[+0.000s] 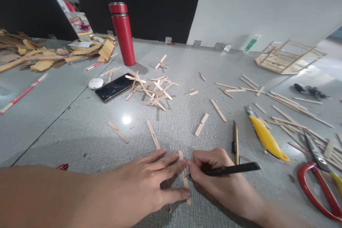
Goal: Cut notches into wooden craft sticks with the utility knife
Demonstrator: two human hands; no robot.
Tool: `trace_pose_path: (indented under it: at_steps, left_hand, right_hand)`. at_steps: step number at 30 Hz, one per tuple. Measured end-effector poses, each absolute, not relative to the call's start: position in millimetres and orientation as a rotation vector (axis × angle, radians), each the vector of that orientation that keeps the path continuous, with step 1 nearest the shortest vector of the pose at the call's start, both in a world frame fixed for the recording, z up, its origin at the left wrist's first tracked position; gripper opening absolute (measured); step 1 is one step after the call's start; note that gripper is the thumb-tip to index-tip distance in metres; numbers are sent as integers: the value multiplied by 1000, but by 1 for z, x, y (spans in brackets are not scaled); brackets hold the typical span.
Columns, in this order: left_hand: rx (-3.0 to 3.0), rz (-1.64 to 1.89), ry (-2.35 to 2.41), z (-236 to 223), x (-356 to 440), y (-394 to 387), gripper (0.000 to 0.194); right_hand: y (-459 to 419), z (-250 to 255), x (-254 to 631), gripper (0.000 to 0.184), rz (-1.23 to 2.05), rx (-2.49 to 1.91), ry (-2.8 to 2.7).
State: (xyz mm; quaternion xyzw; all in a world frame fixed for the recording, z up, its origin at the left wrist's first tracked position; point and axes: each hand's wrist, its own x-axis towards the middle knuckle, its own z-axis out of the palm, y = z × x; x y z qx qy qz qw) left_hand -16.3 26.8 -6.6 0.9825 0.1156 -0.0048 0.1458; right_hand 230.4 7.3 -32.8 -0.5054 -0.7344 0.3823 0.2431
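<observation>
A flat wooden craft stick [185, 182] lies lengthwise in front of me. My left hand [152, 176] rests on the table with fingers spread, its fingertips and thumb pressing the stick down. A small notch or mark shows near the stick's middle. My right hand [216, 181] is closed around a black pen [235, 169], whose tip is at the stick's right edge, partly hidden by the fingers. Another craft stick [153, 134] lies just beyond my left fingers. Notched craft sticks lie ahead, one to the right [201, 124] and one to the left [118, 131].
Joined sticks [155, 91] lie by a phone [114, 87], earbud case [96, 83] and red flask [123, 35]. At right are a cutter [234, 142], yellow-handled knife [267, 137], red-handled scissors [307, 180], loose sticks [287, 100] and a stick frame [288, 58]. Scraps [40, 53] lie left.
</observation>
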Motion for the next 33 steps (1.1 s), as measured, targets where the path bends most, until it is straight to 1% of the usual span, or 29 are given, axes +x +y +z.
trace_pose_path:
  at_steps: [5, 11, 21, 26, 33]
  left_hand:
    - [2824, 6, 323, -7, -16, 27, 56]
    - [2828, -14, 334, -7, -16, 27, 60]
    - [2828, -8, 319, -9, -14, 28, 61]
    - [2833, -12, 332, -10, -16, 27, 57]
    - [2875, -11, 301, -7, -16, 28, 57]
  right_hand:
    - [4, -35, 229, 43, 1105, -1432, -1935]
    - [2, -38, 230, 44, 1191, -1460, -1870]
    - [3, -38, 228, 45, 1246, -1485, -1788]
    - [3, -38, 228, 45, 1254, -1492, -1763]
    - [5, -29, 232, 45, 1253, -1486, -1658]
